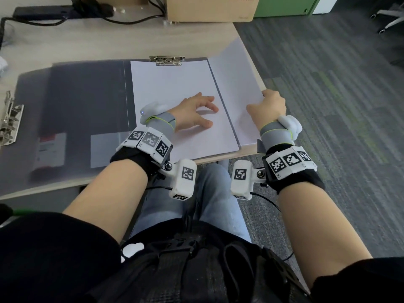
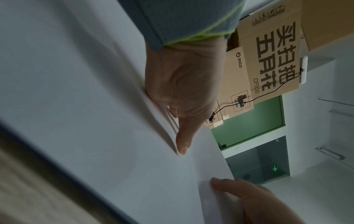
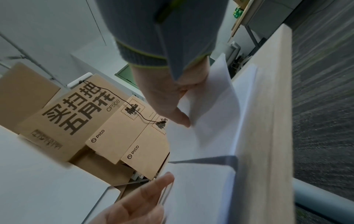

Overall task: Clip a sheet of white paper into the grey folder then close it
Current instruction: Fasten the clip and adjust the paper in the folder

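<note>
The grey folder (image 1: 76,106) lies open on the table, its metal clip (image 1: 167,60) at the top of the right board. A white sheet (image 1: 175,84) lies on that board with its top edge at the clip. My left hand (image 1: 204,112) rests on this sheet with fingers spread, fingertips touching the paper. To the right of the folder lies more white paper (image 1: 236,79). My right hand (image 1: 267,103) pinches that paper's right edge. In the right wrist view the thumb (image 3: 180,118) holds a lifted sheet (image 3: 214,98) above the paper under it.
A metal binder mechanism (image 1: 11,121) lies at the table's left edge. A cardboard box (image 1: 207,7) and black cables (image 1: 54,12) stand at the back. The table's right edge (image 1: 247,47) drops to carpet (image 1: 328,106) just beyond my right hand.
</note>
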Demonstrator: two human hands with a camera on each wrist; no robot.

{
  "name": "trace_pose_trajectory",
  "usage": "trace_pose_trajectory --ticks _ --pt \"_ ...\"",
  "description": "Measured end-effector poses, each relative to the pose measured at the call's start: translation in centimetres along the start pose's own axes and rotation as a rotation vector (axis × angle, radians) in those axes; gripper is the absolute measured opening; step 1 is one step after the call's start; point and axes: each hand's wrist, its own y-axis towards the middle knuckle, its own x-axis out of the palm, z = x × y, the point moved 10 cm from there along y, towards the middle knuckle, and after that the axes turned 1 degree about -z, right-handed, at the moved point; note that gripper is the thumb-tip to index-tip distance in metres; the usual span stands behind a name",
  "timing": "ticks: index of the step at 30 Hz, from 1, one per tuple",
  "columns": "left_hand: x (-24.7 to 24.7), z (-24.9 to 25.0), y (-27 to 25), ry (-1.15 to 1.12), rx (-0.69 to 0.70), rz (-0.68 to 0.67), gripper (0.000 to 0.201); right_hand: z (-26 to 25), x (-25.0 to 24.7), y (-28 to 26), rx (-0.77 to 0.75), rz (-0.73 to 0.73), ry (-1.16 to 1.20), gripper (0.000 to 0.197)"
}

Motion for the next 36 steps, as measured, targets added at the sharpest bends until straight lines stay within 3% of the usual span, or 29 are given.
trace_pose_trajectory --ticks 6,9,11,17,20,23,27,30,31,34,36 --pt "-0.1 0.2 -0.1 -0.029 -0.009 0.008 0.040 -2.7 -1.1 -0.3 -0.111 0.001 0.041 0.006" --pt "-0.4 0.2 0.0 -0.106 -0.002 0.039 0.037 -4.6 -2.7 -0.9 -0.174 0.063 -0.018 0.031" --pt "-0.6 0.6 0.0 -0.123 0.002 0.059 0.038 -5.9 -4.8 -1.7 -0.213 0.137 -0.038 0.035" --pt "-1.3 1.3 -0.6 -0.241 -0.054 0.174 0.034 -8.9 -9.9 -5.0 -0.373 0.322 -0.024 0.011" --pt "-2.6 1.8 -0.9 -0.271 -0.097 0.255 0.025 -9.0 -12.1 -6.7 -0.483 0.454 0.109 0.012" --pt "-4.6 3.4 -1.8 -0.460 -0.022 0.355 0.024 -8.5 -13.6 -7.4 -0.553 0.508 0.333 0.018" --pt "-9.8 4.6 -4.7 -0.706 0.120 0.667 0.009 -8.4 -12.8 -7.6 -0.560 0.359 0.663 0.041" --pt "-12.9 3.2 -7.2 -0.774 0.163 0.860 0.009 -8.0 -8.8 -6.6 -0.460 0.084 0.754 0.016" --pt "-13.4 2.6 -8.4 -0.775 0.172 0.894 0.011 -7.9 -6.8 -6.8 -0.423 -0.023 0.768 0.003" --pt "-12.6 2.1 -9.8 -0.719 0.148 0.850 0.009 -6.4 -2.9 -6.6 -0.258 -0.165 0.841 0.038" --pt "-11.9 2.0 -10.7 -0.675 0.135 0.827 0.008 -6.6 -1.6 -7.1 -0.233 -0.210 0.924 0.036"
